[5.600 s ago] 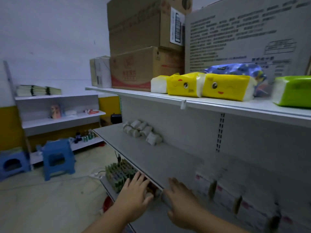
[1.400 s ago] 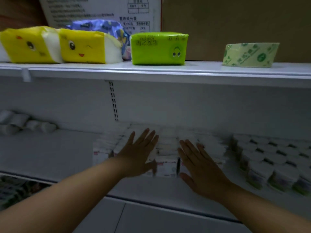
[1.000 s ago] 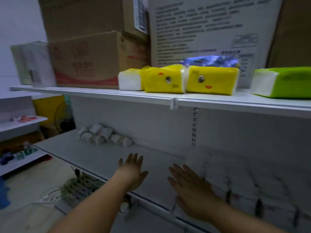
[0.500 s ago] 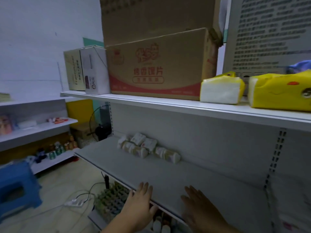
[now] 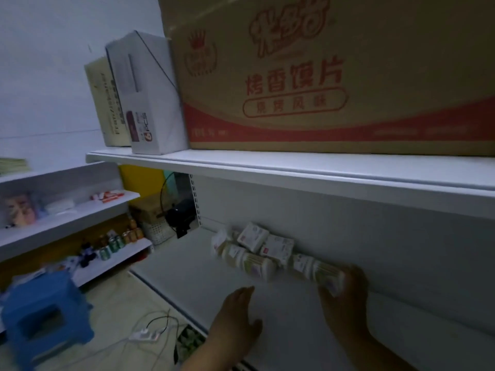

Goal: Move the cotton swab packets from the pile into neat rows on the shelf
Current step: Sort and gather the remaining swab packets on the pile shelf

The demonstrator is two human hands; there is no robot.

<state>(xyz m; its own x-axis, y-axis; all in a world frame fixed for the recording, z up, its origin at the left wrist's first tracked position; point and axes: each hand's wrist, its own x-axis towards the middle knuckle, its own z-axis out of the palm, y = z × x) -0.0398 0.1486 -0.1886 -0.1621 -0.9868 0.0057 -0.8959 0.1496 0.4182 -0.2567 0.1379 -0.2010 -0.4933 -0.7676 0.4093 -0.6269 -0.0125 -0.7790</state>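
Note:
A loose pile of cotton swab packets point(image 5: 255, 249) lies against the back wall of the white middle shelf point(image 5: 198, 279); some are square white packs, others long clear packs of sticks. My right hand point(image 5: 345, 303) closes on the right end of the rightmost long packet point(image 5: 317, 270), fingers behind it and thumb in front. My left hand point(image 5: 237, 315) hovers flat over the bare shelf in front of the pile, fingers straight, holding nothing.
The upper shelf point(image 5: 294, 167) hangs low over the pile and carries a big cardboard box point(image 5: 321, 76) and a white carton point(image 5: 146, 97). A blue stool point(image 5: 45, 319) and a power strip point(image 5: 144, 335) with cables are on the floor at left.
My view has swung left from the arranged rows to the pile. Both hands moved in toward it, and my right hand has reached and closed on the rightmost packet.

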